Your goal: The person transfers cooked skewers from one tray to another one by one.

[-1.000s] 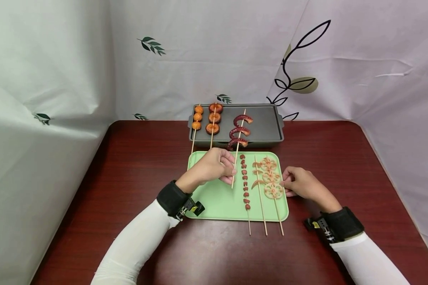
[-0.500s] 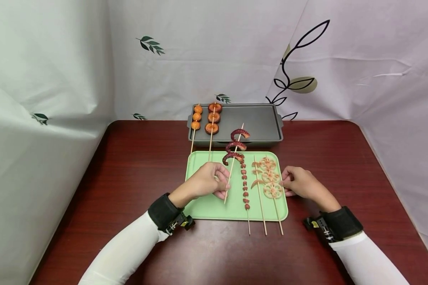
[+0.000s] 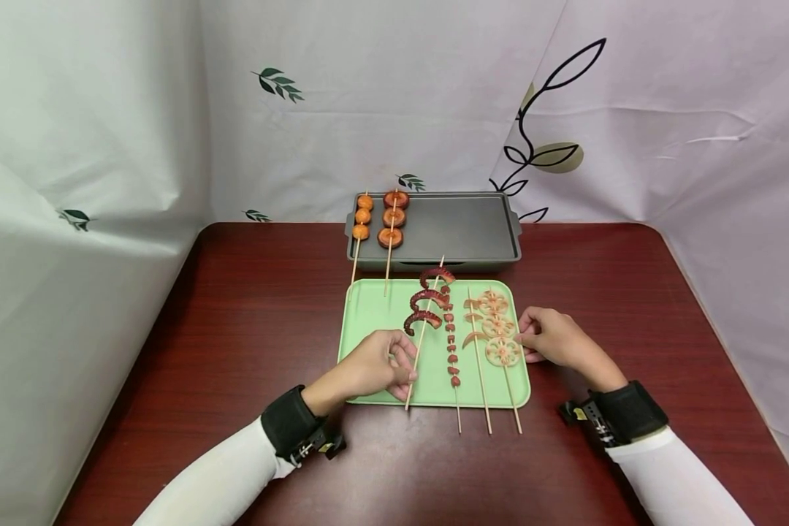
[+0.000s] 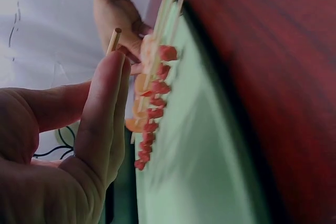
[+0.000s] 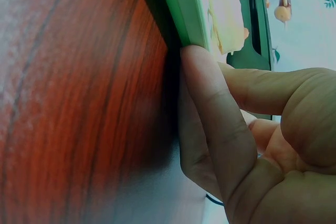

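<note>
My left hand (image 3: 383, 363) pinches the lower stick of an octopus-tentacle skewer (image 3: 427, 299) above the left half of the green tray (image 3: 371, 307). In the left wrist view, the stick's end (image 4: 114, 39) pokes out past the fingertips. My right hand (image 3: 552, 337) pinches the tray's right rim between thumb and fingers, and the right wrist view shows the rim (image 5: 184, 11) in that grip. On the tray's right half lie a skewer of small red meat pieces (image 3: 451, 338), one of thin orange slices (image 3: 475, 318) and one of lotus root slices (image 3: 500, 326).
Behind the tray stands a dark grey griddle (image 3: 473, 226). A skewer of orange balls (image 3: 363, 216) and a skewer of mushroom-like rounds (image 3: 393, 218) lie on its left side, sticks overhanging the front. The dark red table (image 3: 269, 292) meets a pale curtain (image 3: 394, 95) behind.
My left hand has drawn the octopus-tentacle skewer from over the griddle toward me and slightly left, down over the tray. The right hand has stayed at the tray's rim.
</note>
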`<state>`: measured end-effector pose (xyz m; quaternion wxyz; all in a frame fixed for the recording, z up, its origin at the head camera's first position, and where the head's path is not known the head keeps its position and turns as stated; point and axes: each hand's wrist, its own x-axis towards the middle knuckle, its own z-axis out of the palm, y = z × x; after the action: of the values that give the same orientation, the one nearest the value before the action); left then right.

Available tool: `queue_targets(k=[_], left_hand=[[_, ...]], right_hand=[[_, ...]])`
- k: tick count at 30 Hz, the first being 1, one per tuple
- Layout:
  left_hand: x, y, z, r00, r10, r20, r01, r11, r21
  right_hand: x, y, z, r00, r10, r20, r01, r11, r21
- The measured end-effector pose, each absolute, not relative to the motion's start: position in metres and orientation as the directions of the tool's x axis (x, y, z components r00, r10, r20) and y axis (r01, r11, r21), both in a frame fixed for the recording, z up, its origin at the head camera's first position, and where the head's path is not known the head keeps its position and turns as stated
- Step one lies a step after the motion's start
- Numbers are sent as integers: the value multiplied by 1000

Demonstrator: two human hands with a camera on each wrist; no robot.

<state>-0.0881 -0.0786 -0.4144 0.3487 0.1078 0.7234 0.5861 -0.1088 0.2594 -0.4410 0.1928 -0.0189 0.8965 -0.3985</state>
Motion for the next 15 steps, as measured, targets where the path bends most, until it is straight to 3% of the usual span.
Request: queue_targets(k=[15], left_hand=[[-76,-84,-431,-723,559,-406,-345,218,913]], right_hand=[[-109,259,-441,-925,-185,-331,116,692,-713]])
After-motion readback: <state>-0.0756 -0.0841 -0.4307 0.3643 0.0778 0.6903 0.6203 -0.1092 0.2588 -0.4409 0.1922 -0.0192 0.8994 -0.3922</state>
